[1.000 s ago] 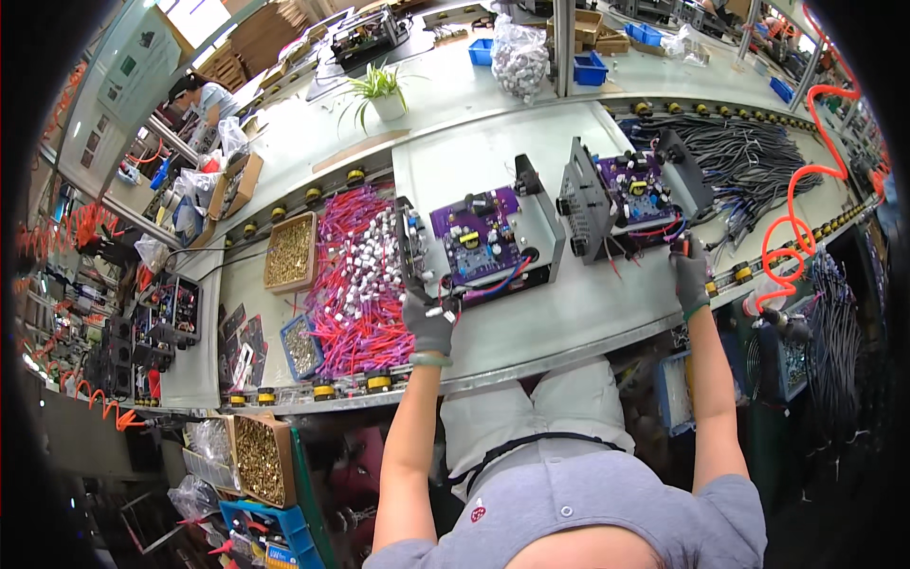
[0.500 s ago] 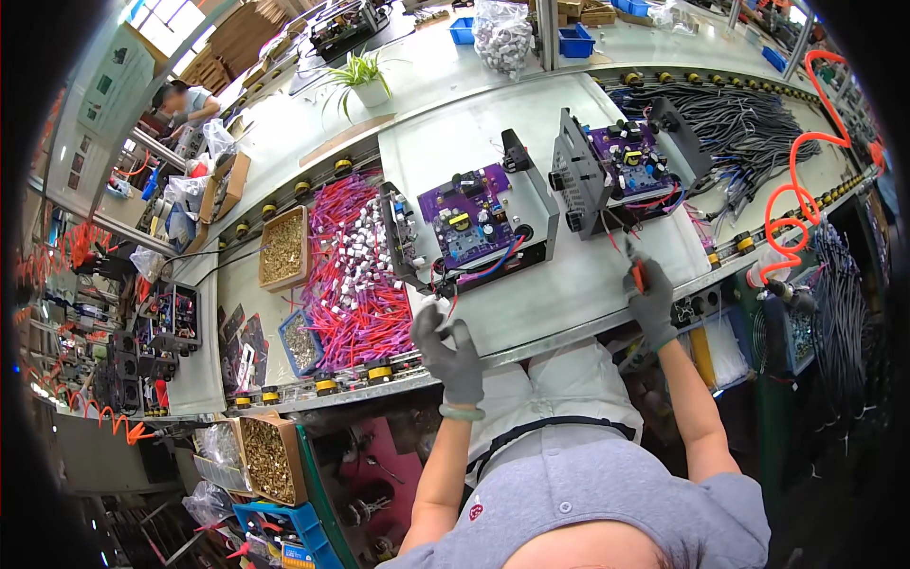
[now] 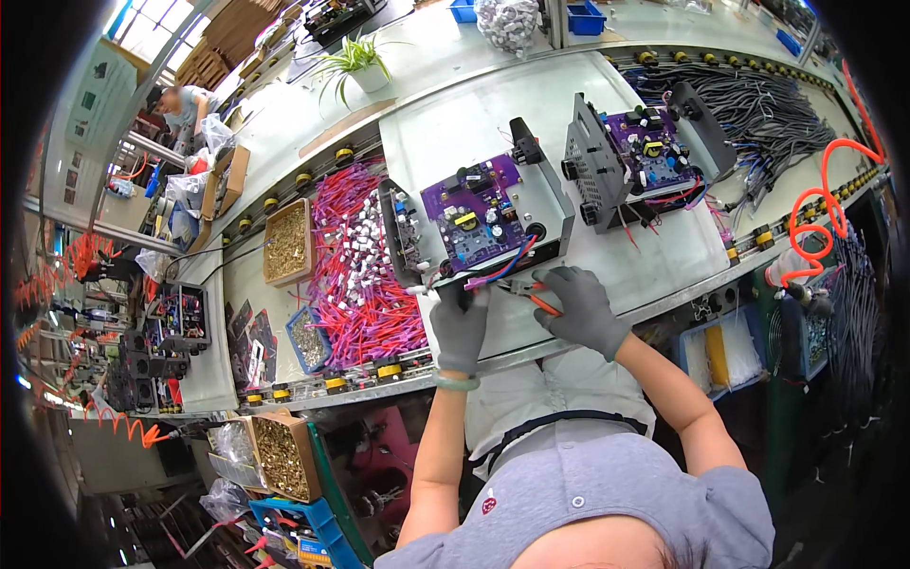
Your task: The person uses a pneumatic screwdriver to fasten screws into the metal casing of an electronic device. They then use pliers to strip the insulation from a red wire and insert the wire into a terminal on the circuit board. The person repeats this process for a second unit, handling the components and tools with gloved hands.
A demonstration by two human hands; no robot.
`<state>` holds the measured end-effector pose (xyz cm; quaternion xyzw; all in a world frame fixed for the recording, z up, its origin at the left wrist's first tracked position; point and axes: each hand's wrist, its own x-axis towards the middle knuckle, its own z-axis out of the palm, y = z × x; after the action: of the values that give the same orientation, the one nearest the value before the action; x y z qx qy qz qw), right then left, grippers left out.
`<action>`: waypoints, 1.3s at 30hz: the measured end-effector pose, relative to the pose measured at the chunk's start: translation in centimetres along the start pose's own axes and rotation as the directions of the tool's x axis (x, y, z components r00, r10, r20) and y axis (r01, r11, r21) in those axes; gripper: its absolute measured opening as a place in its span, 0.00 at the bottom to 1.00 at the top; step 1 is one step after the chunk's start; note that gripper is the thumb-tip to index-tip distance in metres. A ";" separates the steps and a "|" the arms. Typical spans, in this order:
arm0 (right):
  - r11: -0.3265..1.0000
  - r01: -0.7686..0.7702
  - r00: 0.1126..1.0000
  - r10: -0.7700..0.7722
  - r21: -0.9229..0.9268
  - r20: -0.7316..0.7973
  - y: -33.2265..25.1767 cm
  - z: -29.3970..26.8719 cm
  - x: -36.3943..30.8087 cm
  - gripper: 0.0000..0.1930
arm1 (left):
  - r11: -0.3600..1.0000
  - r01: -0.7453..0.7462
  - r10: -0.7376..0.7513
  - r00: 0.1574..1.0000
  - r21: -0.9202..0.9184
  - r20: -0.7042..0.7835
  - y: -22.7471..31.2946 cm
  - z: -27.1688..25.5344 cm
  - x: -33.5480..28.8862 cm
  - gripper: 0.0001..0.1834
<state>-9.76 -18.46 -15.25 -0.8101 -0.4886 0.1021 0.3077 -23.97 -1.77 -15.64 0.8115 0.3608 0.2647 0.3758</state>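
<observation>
An open device chassis [image 3: 542, 248] with a purple circuit board [image 3: 474, 211] lies in front of me. My left hand [image 3: 460, 330], in a grey glove, is closed at its near left corner, pinching wires there; its fingertips partly hide them. Red and blue wires [image 3: 512, 264] run along the chassis's near edge. Held in my gloved right hand [image 3: 586, 313] are pliers [image 3: 544, 303] with orange handles. Their jaws point left, close to the wires by my left fingertips. To the right, a second chassis [image 3: 597, 166] of the same kind has loose wires hanging at its front.
Red and purple wires with white connectors [image 3: 365, 256] are heaped left of the chassis, beside a box of brass-coloured parts [image 3: 287, 242] and a blue tray [image 3: 308, 339]. Black cables [image 3: 758, 119] lie at the far right. A coiled orange air hose [image 3: 832, 194] hangs at right.
My right hand has moved left with the pliers, from below the second chassis to the nearer one's wires. My left hand has moved slightly up and right, closing at the chassis corner.
</observation>
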 end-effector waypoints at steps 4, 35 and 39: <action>0.999 0.047 0.999 -0.047 0.017 -0.018 -0.6 0.6 1.1 0.28 | 0.879 0.315 -0.312 0.948 -0.359 0.068 0.4 0.1 -1.0 0.12; 0.631 -0.586 0.807 0.513 0.508 0.294 3.9 -6.8 -6.3 0.19 | -0.303 0.805 -0.123 0.498 -0.510 0.858 0.9 5.1 -2.1 0.15; 0.782 -0.600 0.797 0.603 -0.169 -0.037 7.9 -12.5 -7.7 0.21 | 0.025 0.905 -0.043 0.426 -0.425 0.904 3.8 7.7 -1.3 0.14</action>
<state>-2.03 -32.64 -11.16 -0.9458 -0.2149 0.1598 0.1836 -17.85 -7.78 -17.25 0.2370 0.2415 -0.0743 0.9381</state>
